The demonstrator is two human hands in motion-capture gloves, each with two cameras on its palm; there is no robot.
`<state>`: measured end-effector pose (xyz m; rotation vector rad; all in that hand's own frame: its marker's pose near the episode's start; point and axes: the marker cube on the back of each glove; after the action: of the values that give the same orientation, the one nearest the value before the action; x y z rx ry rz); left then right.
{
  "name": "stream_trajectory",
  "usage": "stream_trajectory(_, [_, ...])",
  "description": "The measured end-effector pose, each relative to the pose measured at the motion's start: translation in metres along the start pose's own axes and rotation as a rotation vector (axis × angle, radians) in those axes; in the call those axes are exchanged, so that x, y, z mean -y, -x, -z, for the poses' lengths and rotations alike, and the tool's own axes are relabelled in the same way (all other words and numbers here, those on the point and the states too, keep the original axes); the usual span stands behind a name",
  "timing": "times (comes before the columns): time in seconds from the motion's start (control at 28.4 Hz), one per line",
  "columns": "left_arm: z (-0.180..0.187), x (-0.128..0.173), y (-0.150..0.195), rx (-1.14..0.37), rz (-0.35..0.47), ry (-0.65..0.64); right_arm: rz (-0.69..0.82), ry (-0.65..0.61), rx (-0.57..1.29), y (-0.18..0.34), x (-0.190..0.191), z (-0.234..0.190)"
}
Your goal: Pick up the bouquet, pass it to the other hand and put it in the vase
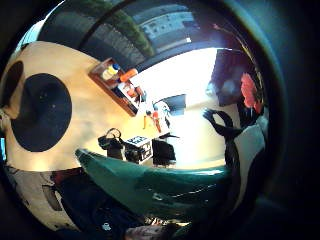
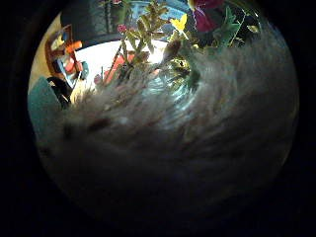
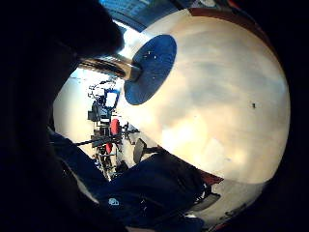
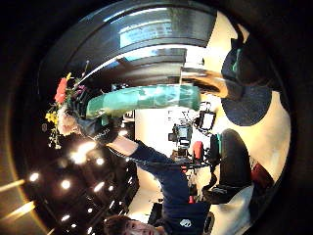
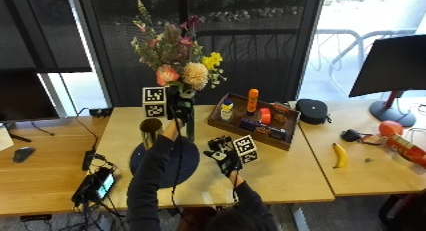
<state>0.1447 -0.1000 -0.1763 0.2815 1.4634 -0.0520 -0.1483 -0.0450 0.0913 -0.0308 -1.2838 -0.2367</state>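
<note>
the left hand [image 5: 178, 107] grips the bouquet [image 5: 178, 58] upright beside the vase [image 5: 150, 131], the right hand [image 5: 225, 156] hovers open-fingered, so lowering the stems into the vase seems next.

Daylight enters through the windows [image 5: 373, 36] behind the table [image 5: 279, 166], evenly lighting its wood. Palm views bend strongly toward dark rims; blossoms against the left palm are blurred.

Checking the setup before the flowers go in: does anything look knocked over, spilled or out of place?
Nothing stands out. The left hand holds the bouquet upright above the table; the vase stands upright on its dark mat, and the right hand is free.
</note>
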Motion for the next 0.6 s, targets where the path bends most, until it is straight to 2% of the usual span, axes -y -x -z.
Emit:
stream_trajectory(0.28, [0.042, 0.026, -0.033, 0.016, -0.017, -0.139, -0.012, -0.002, -0.02, -0.001, 0.007, 0.013])
stream_trajectory(0.6, [0.082, 0.057, -0.044, 0.021, -0.044, -0.231, -0.019, -0.009, -0.022, 0.004, 0.025, 0.021])
